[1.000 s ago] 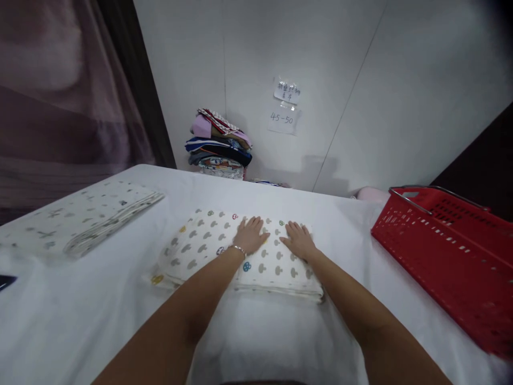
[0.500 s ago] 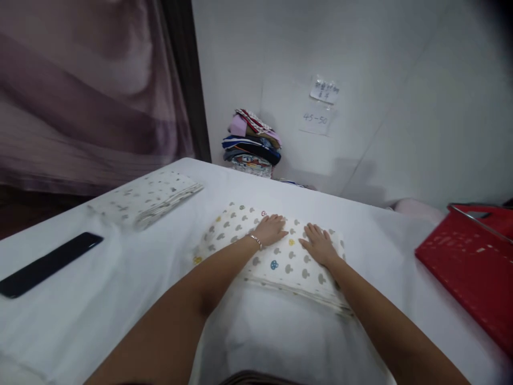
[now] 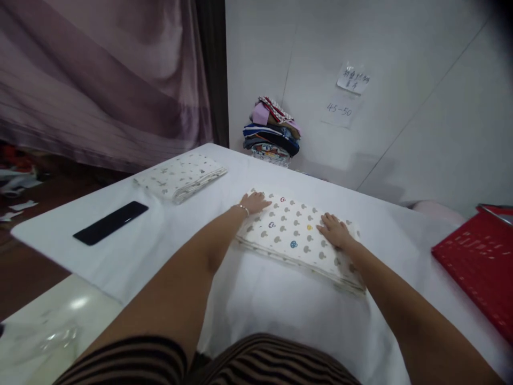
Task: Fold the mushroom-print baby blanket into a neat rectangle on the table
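Observation:
A folded white cloth (image 3: 286,227) with grey mushroom prints and a few coloured ones lies flat in front of me, its layered edge facing me. Near its left end, my left hand (image 3: 255,203) rests flat on the top with fingers stretched out; a bracelet circles that wrist. Toward the right end, my right hand (image 3: 334,230) lies on the cloth, fingers spread. Neither hand grips anything. Further left sits a second folded cloth (image 3: 182,176), white with small dark prints, apart from both hands.
On the white table (image 3: 160,267), a black phone-like slab (image 3: 112,222) lies at left. A red bag (image 3: 476,256) stands at the right edge. Behind the table rises a pile of folded textiles (image 3: 272,133) by the wall. A pinkish curtain (image 3: 100,80) hangs at left.
My left hand has moved left across the mushroom-print cloth to its left end, where the left part now looks folded in. My right hand stays on the right part. The view has shifted.

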Motion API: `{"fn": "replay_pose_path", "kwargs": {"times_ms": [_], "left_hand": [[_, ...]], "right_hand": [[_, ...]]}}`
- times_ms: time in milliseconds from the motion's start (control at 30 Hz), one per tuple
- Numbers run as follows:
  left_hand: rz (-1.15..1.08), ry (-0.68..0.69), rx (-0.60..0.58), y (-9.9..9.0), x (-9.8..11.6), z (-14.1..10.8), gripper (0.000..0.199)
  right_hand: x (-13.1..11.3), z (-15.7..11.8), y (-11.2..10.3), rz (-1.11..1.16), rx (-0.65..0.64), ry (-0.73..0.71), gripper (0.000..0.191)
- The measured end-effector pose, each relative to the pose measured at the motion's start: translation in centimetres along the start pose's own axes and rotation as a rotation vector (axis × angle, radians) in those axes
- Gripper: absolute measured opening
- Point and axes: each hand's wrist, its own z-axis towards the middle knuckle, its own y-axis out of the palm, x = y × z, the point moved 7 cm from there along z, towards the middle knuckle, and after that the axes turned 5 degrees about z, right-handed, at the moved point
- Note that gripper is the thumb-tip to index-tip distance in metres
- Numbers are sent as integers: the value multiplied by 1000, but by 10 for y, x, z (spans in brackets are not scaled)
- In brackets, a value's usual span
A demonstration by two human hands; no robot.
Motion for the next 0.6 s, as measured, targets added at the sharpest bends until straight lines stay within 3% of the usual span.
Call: {"fn": "replay_pose_path", "kwargs": {"times_ms": [133,200,300,400,500,600], "left_hand": [[-24,74,8,-2,-10,-35,61],[-15,133,72,3,-15,-58,59],[-59,138,187,7,-22,-86,46],[-157,77,326,-1,-22,-103,39],[-214,195,444,-7,3,-123,34],[-226,382,454,2,40,-142,30]], "right_hand": [[-19,-28,1,29,65,-98,61],[-27,-40,8,47,29,-148,59],[-32,-48,10,100,0,-111,58],[-43,-59,-5,232,101,-108,54],[-63,-83,-19,426,210,-189,42],[-86,-109,-18,550,188,-303,31]]}}
